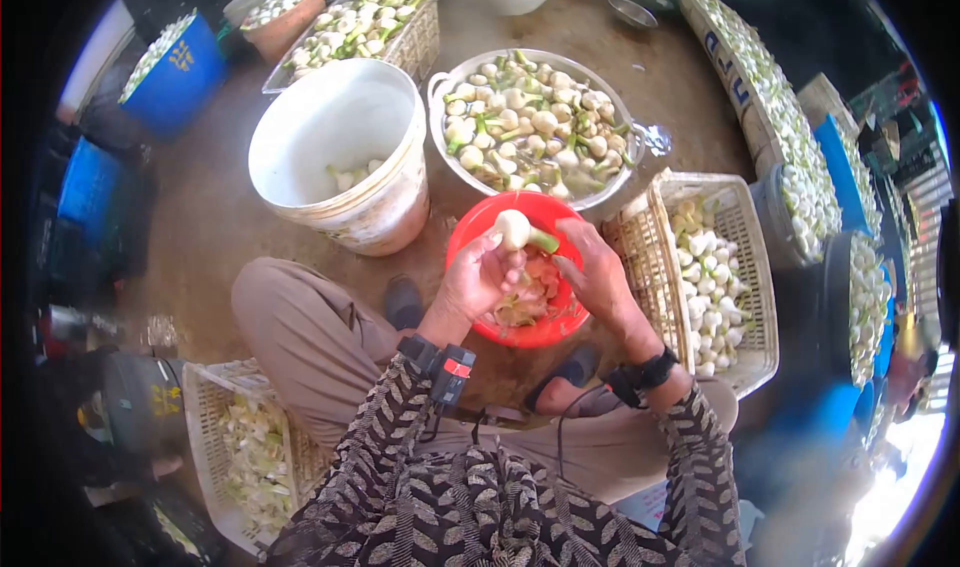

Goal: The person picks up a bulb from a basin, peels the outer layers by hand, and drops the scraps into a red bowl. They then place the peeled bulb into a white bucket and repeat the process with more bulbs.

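My left hand (474,279) holds a white bulb (512,229) with a short green stem above a red basin (482,212). The bulb rests at my fingertips, its stem pointing right. My right hand (598,272) is just right of the stem, fingers apart and curved, with no object visible in it. Pinkish peelings (530,302) lie in the basin below both hands. Beyond the basin is a large metal bowl (437,122) full of bulbs with green stems.
A white bucket (340,212) holding a few bulbs stands front left. At right is a plastic crate (755,267) of peeled bulbs; another crate (205,447) with peelings is at lower left. Blue tubs (185,82) and more bulb-filled containers stand around.
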